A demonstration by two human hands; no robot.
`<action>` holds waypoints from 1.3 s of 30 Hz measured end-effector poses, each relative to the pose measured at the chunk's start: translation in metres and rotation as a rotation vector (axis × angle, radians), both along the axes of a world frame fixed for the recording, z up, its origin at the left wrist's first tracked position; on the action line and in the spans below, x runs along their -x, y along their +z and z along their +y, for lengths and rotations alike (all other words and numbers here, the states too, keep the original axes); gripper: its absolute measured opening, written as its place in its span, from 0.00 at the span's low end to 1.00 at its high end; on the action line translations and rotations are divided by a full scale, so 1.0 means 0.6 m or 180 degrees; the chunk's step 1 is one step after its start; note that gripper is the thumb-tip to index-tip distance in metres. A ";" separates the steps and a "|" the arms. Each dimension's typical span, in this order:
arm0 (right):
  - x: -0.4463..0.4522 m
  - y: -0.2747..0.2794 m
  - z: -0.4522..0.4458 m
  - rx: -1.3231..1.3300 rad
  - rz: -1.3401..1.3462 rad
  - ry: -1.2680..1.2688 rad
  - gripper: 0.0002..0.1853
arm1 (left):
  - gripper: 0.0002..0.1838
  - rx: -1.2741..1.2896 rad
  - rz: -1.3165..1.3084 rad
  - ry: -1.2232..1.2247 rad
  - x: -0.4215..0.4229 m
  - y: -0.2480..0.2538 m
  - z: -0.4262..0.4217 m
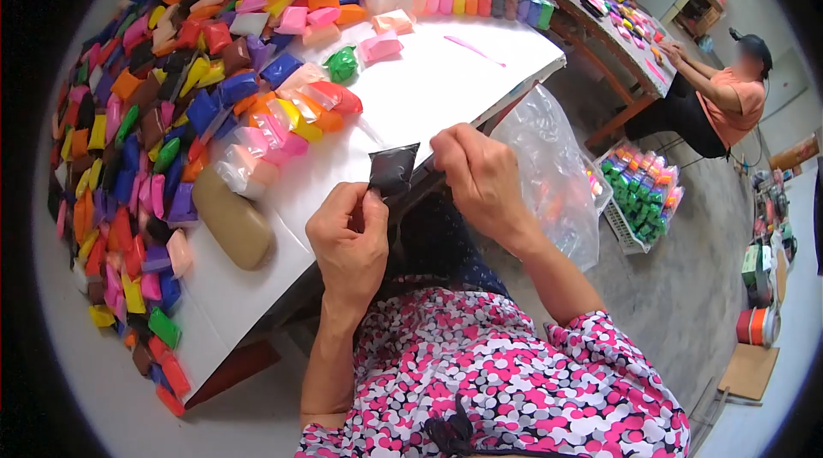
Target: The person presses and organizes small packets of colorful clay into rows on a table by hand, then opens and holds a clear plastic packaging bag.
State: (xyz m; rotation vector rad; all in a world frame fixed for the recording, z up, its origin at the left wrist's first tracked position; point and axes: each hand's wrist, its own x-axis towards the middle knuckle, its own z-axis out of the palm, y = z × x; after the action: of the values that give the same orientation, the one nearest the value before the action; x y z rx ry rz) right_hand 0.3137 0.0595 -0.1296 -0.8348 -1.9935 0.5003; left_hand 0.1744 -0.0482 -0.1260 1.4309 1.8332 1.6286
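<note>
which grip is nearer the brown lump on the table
Left: the left grip is right of the brown lump; the right grip is farther right, beyond the black packet.

Held pkt (393,171): blk. Tabletop (459,85): white. Loose pkts (163,136): multi-col. mix, i.e. red, orange, yellow, green, blue, purple, pink, brown, blk & white. Row of pkts (484,5), far edge: pale pink thru orange & red to dark tones, then green (almost a rainbow). Oblong block (231,218): olive-tan. Thin strip (471,50): hot pink. Shirt (489,372): blotchy pattern, pink/white/grey/blk. Co-worker's top (744,102): peach-orange; cap (756,50): blk. Crate (625,232): white; crate pkts (639,201): green, pink, etc. Floor (677,304): grey.
</note>
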 end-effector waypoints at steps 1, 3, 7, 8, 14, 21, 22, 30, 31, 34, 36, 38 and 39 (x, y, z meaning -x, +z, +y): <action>-0.005 0.009 -0.010 -0.0214 -0.0143 0.0150 0.19 | 0.03 0.0004 -0.0105 0.0022 0.000 0.002 0.001; -0.013 0.035 -0.036 -0.0641 -0.0428 0.0443 0.16 | 0.03 -0.0014 0.0006 -0.0028 0.003 -0.002 0.003; 0.000 0.026 -0.029 -0.1524 -0.0624 0.0322 0.10 | 0.04 -0.0002 0.0115 -0.0098 0.003 -0.006 0.007; 0.005 0.019 -0.026 -0.1639 -0.0584 0.0252 0.09 | 0.04 -0.0009 0.0236 -0.0101 0.003 -0.005 0.007; 0.009 0.001 -0.016 -0.1862 -0.0603 0.0312 0.09 | 0.05 -0.0195 0.0825 -0.0111 0.012 -0.009 0.012; -0.010 0.001 -0.015 -0.1682 -0.0704 0.0467 0.08 | 0.05 -0.0297 0.0460 -0.0005 0.003 -0.016 0.012; -0.011 -0.003 -0.016 -0.1591 -0.0651 0.0480 0.08 | 0.05 -0.0311 0.0485 0.0066 0.002 -0.017 0.013; -0.009 -0.003 -0.015 -0.1348 -0.0707 0.0511 0.08 | 0.05 -0.0190 0.0770 -0.0029 0.011 -0.016 0.016; -0.007 -0.007 -0.014 -0.1372 -0.0665 0.0518 0.07 | 0.06 -0.0169 0.0912 -0.0048 0.011 -0.017 0.016; -0.004 -0.013 -0.011 -0.1361 -0.0588 0.0605 0.07 | 0.06 -0.0034 0.1073 -0.0002 0.009 -0.008 0.014; -0.005 -0.013 -0.011 -0.1335 -0.0563 0.0643 0.07 | 0.06 -0.0006 0.1215 -0.0076 0.013 -0.007 0.017; -0.005 -0.012 -0.009 -0.1328 -0.0534 0.0642 0.07 | 0.05 -0.0044 0.1294 -0.0140 0.016 -0.007 0.018; -0.006 -0.013 -0.009 -0.1342 -0.0526 0.0597 0.07 | 0.05 -0.0101 0.1301 -0.0171 0.016 -0.008 0.017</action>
State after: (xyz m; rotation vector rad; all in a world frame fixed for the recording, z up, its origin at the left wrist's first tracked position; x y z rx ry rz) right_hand 0.3171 0.0540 -0.1374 -0.4410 -2.2340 0.1049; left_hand 0.1647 -0.0378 -0.1310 1.9238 1.9574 1.4223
